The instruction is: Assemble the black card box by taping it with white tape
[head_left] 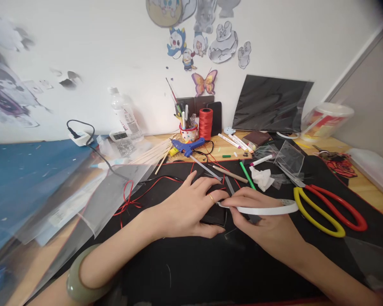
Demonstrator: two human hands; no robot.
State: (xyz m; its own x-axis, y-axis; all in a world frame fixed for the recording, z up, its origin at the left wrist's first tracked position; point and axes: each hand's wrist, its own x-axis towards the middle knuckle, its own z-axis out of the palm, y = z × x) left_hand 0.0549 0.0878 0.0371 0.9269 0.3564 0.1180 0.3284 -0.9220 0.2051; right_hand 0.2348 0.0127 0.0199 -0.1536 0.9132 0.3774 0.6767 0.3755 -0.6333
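Note:
My right hand (pixel 261 221) is closed on a roll of white tape (pixel 268 210), held on edge with its fingertips at the left end. My left hand (pixel 185 204) arches over a small black flat case (pixel 215 218) on the black mat (pixel 153 263). Its thumb is at the case's near side and its fingers lie on the far side, close to the tape's left end. The left hand hides much of the case. A thin translucent strip (pixel 230 185) lies just beyond my right fingertips.
Scissors with red and yellow handles (pixel 330 210) lie right of my right hand. Beyond my hands are a blue glue gun (pixel 188 147) with a glue stick, a green pen (pixel 247 175) and crumpled tissue (pixel 261 177). Red cord (pixel 127 202) and clear plastic sheets (pixel 105 199) lie left.

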